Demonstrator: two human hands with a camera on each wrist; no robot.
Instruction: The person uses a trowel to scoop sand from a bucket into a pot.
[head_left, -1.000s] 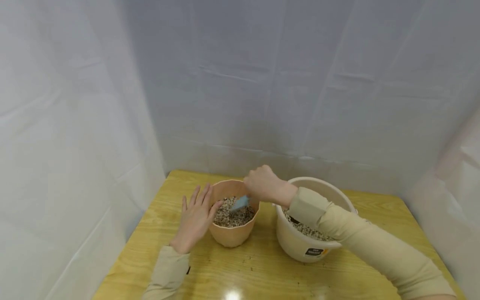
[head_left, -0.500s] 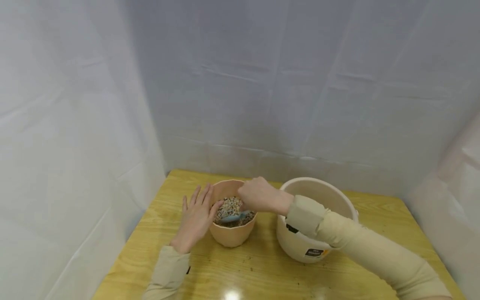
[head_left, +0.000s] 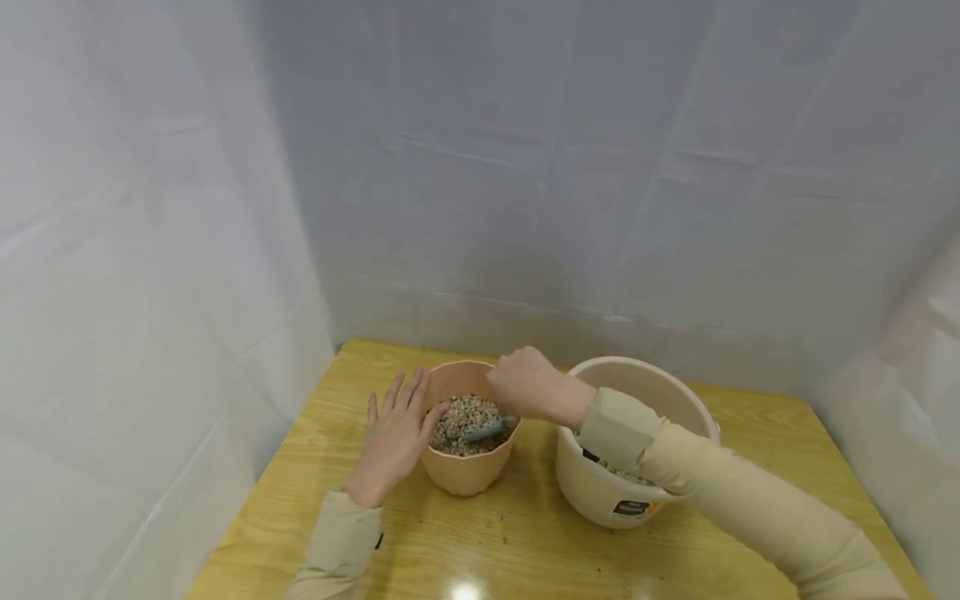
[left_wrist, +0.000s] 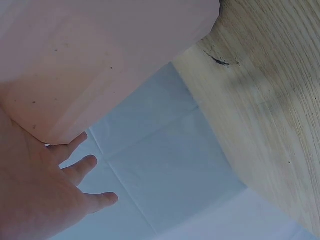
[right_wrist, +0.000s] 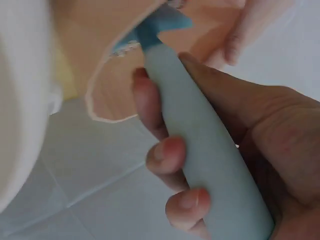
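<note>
Left hand (head_left: pixel 393 442) flat against side of pink pot (head_left: pixel 467 467), fingers straight, grasping nothing; left wrist view confirms palm on pot wall (left_wrist: pixel 90 60), nothing else of pot contents visible there. Pot on table (head_left: pixel 517 542), filled with gravel (head_left: pixel 468 415). Right hand (head_left: pixel 528 385) above pot rim, clenched around blue scoop (head_left: pixel 486 430), blade in gravel. Right wrist view shows handle (right_wrist: pixel 200 155) wrapped by fingers and thumb, hidden in head view. White bucket (head_left: pixel 600 492) just right of pot.

A cream bucket (head_left: pixel 600 492) stands on the wooden table (head_left: pixel 517 550).
</note>
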